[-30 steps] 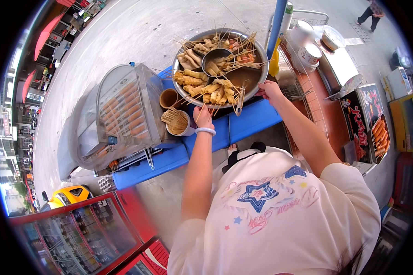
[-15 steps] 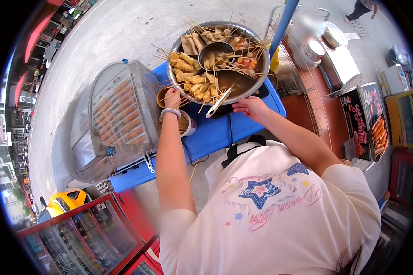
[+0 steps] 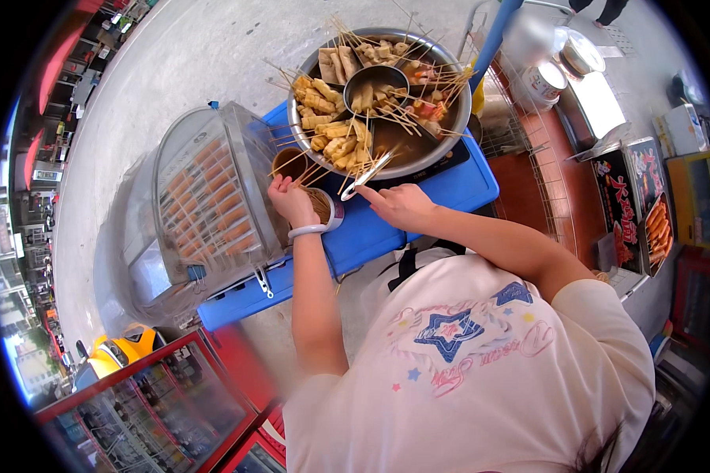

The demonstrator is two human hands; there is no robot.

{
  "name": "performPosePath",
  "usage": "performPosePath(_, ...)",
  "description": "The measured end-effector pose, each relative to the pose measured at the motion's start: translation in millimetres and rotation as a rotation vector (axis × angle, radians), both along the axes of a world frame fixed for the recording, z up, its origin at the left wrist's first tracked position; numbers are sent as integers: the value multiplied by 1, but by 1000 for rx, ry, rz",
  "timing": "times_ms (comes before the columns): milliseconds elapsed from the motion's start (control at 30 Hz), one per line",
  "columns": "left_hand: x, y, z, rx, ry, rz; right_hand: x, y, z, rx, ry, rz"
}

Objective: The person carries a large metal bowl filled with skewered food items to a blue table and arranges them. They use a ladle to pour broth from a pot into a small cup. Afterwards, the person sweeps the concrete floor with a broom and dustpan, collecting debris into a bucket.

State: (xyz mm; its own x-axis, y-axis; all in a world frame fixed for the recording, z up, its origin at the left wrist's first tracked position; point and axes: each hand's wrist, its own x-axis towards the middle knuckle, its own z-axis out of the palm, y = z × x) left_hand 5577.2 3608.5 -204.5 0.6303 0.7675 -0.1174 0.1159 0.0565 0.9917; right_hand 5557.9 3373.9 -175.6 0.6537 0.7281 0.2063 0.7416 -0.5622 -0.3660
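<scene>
A round metal pot (image 3: 467, 110) holds skewered food and brown broth in divided sections around a central well. A silver utensil handle (image 3: 366, 175) slants over its near rim, its kind hidden by the broth. My right hand (image 3: 402, 207) is just right of the handle's end, index finger stretched out and seemingly touching it, other fingers partly curled. My left hand (image 3: 293, 202) has its fingertips drawn together at the near side of a brown cup (image 3: 291, 162); whatever is between them is too small to name. Beside that wrist stands a tub of thin sticks (image 3: 333, 211).
Everything stands on a blue table (image 3: 386, 229). A clear-lidded sausage roller (image 3: 205, 189) flanks it on the left. A blue pole (image 3: 497, 39) and a wire rack (image 3: 528, 158) rise at the right. A glass-fronted red cabinet (image 3: 150, 402) is at lower left.
My left hand has drawn back toward me from beside the cup's rim. My right hand has moved left from the pot's edge to the utensil handle, whose end has shifted slightly left.
</scene>
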Motion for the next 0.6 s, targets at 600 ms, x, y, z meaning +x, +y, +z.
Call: performPosePath(600,22,-102,111,1592,359,-1325,-11,-23,-5,55,-382,-103)
